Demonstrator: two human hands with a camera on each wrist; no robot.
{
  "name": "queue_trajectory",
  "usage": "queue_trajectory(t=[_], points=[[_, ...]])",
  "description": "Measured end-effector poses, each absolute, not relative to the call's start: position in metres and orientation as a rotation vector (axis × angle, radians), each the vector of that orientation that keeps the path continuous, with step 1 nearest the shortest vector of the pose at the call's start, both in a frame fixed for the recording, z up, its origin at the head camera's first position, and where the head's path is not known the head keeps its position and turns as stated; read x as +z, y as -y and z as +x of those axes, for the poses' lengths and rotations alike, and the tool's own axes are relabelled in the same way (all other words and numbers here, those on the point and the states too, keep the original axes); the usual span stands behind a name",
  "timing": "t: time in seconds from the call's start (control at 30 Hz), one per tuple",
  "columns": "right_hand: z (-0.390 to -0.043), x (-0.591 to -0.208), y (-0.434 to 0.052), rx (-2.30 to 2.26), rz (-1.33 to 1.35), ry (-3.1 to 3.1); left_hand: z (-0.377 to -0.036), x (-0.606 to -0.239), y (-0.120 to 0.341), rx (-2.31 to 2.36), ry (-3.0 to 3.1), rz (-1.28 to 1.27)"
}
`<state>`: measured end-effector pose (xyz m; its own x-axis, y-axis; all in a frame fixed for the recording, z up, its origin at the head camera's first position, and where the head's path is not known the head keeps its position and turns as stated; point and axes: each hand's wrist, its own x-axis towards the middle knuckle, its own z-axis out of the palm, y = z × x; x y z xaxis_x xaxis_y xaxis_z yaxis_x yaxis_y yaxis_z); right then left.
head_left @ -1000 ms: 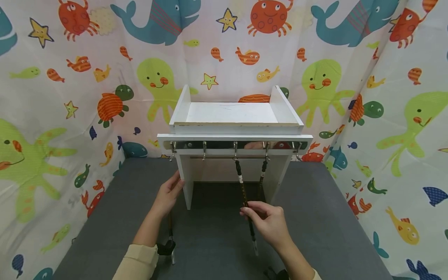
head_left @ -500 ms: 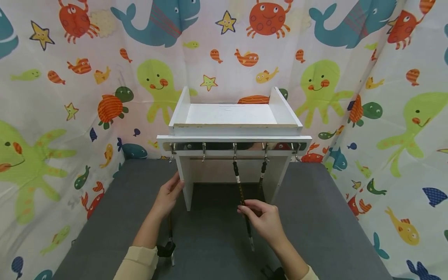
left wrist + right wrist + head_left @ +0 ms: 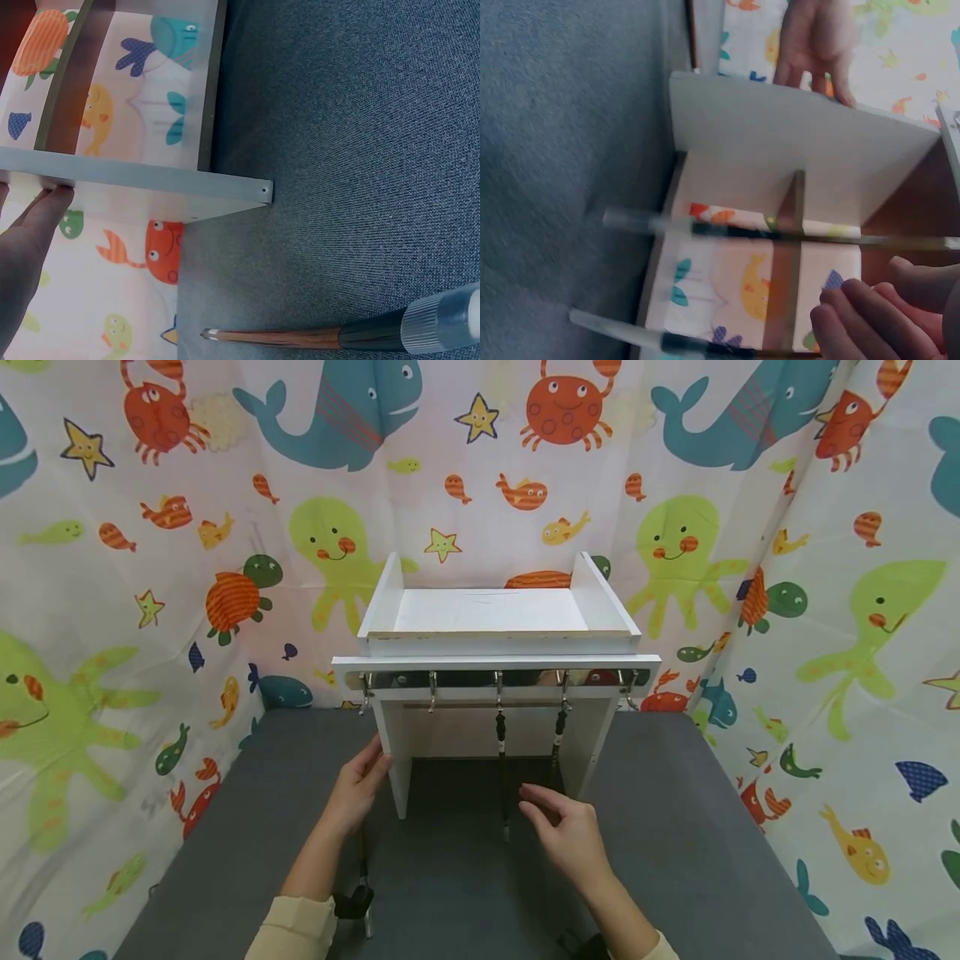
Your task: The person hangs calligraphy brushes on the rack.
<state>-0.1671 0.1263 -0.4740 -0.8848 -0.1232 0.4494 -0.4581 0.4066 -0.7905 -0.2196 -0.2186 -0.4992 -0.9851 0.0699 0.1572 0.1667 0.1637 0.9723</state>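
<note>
Black slim brush (image 3: 500, 768) hanging from the rack's (image 3: 495, 662) middle hook looks light, stiff (tip fragile), so I'd pinch mid-shaft; right hand (image 3: 567, 832) relaxed beside it, holding nothing, left hand (image 3: 358, 781) flat against the rack's side.

Light is bright, even and soft in the head view, with only a dim shadow under the shelf (image 3: 495, 635) and small glints on its metal hook rail (image 3: 495, 679); the wide lens bends the curtain (image 3: 112, 568) at the edges. The left wrist view is sharp on the grey cloth (image 3: 360, 150). The right wrist view is dimmer and blurred throughout, its fingers (image 3: 877, 322) out of focus.
</note>
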Motion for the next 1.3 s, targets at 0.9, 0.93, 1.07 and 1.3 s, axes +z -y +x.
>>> queue_trajectory(t=[0.9, 0.93, 1.07, 1.3], points=[[-0.211, -0.435, -0.204, 1.576, 0.066, 2.200, -0.218, -0.497, 0.221, -1.919, 2.404, -0.226], [-0.216, -0.442, -0.206, 1.600, 0.066, 2.229, -0.218, -0.497, 0.221, -1.914, 2.403, -0.232], [-0.231, -0.462, -0.212, 1.684, 0.102, 2.276, -0.219, -0.497, 0.222, -1.915, 2.410, -0.225], [-0.245, -0.479, -0.210, 1.779, 0.202, 2.275, -0.220, -0.497, 0.221, -1.919, 2.406, -0.211]])
